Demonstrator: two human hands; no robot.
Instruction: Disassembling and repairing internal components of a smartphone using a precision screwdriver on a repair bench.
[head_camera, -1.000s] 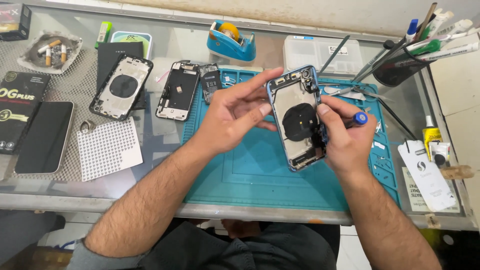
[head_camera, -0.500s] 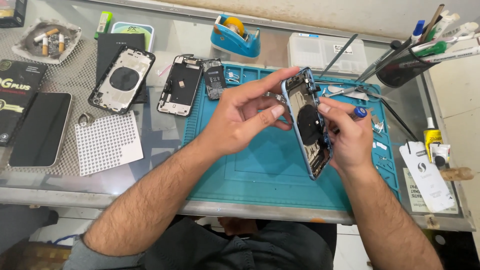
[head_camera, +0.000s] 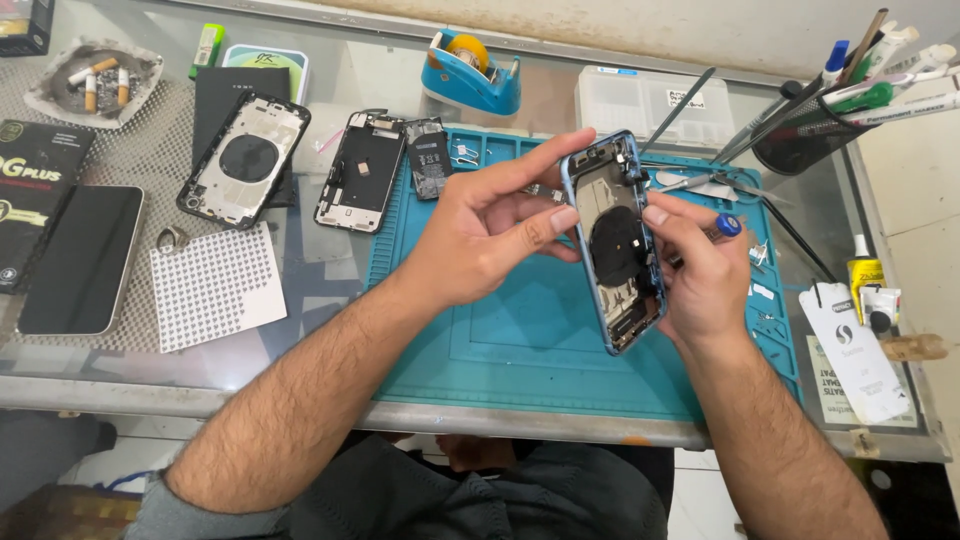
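Hands meet over a teal work mat (head_camera: 520, 340) on a glass table (head_camera: 330, 270), seen from above. The left hand (head_camera: 480, 235) reaches in from seven o'clock and pinches the long left edge of an opened blue phone shell (head_camera: 615, 240), thumb below and fingers spread above. The right hand (head_camera: 705, 275) comes up from five o'clock and clasps the shell's right edge, with a blue-capped screwdriver (head_camera: 722, 227) tucked between its fingers. The shell is lifted off the mat, tilted on its long side, its open inside with a dark round coil facing the viewer; it sits just right of centre.

At ten o'clock on the table lie a silver phone back (head_camera: 245, 160), a second open phone frame (head_camera: 360, 170) and a small black battery (head_camera: 430, 158). At nine o'clock rests a dark phone screen (head_camera: 85, 258) beside a white dotted sheet (head_camera: 215, 285). A blue tape dispenser (head_camera: 472, 72) stands at twelve o'clock. A mesh pen cup (head_camera: 800, 140) sits at two o'clock.
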